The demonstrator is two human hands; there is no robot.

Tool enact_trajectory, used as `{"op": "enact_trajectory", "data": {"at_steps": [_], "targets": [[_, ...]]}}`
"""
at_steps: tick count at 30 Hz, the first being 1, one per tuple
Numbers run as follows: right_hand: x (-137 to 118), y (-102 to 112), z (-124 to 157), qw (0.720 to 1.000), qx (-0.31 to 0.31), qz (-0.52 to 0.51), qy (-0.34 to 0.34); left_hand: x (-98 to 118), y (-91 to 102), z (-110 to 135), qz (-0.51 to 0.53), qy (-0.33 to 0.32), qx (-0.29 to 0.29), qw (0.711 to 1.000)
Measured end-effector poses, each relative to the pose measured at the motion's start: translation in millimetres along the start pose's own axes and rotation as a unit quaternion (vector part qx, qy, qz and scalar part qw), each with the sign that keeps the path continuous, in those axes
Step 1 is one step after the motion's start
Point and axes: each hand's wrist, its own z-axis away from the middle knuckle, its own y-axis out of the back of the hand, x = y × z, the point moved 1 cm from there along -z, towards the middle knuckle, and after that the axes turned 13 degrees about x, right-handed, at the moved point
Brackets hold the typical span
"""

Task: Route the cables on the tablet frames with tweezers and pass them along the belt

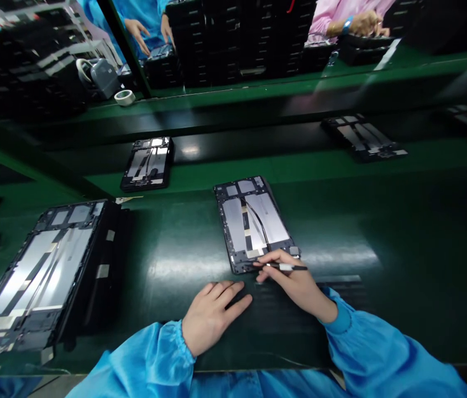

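An opened tablet (253, 221) lies back-up on the green bench, showing silver battery cells and thin black cables. My right hand (293, 282) rests at its near edge, fingers pinched round a thin black tool (287, 267) whose tip points left at the tablet's lower corner. My left hand (210, 315) lies flat on the bench just below the tablet's near left corner, fingers stretched out and holding nothing. Both arms wear blue sleeves.
A stack of opened tablets (38, 276) sits at the near left. Two more tablets (148, 163) (361, 137) lie on the dark belt behind. A tape roll (124, 97) and black trays (233, 38) stand on the far bench, where other people's hands (137, 33) (363, 22) work.
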Motion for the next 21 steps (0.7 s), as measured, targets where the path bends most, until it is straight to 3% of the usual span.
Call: {"op": "enact_trajectory", "data": {"at_steps": [3,7,15,18,21], "targets": [[-1.4,-3.8,-4.7,0.999,0.001,-0.028,-0.019,5.1,-0.5,5.2,-0.006,0.009,-0.030,0.999],[-11.1,-6.4,-3.3,0.998,-0.040,0.028,-0.033,5.7,1.4,6.6,0.004,0.040,-0.003,0.999],[-21.7,-17.8,-8.2,0.974,-0.088,0.186,0.097,3.1,1.9,5.9,-0.004,0.050,-0.002,0.999],[-19.0,-19.4,-5.2,0.974,-0.082,0.186,0.099,3.7,1.3,6.4,0.004,0.055,0.002,0.998],[-17.2,-12.8,-5.4,0.988,-0.066,0.120,0.069,4.5,2.6,6.5,0.012,0.063,0.008,0.998]]}}
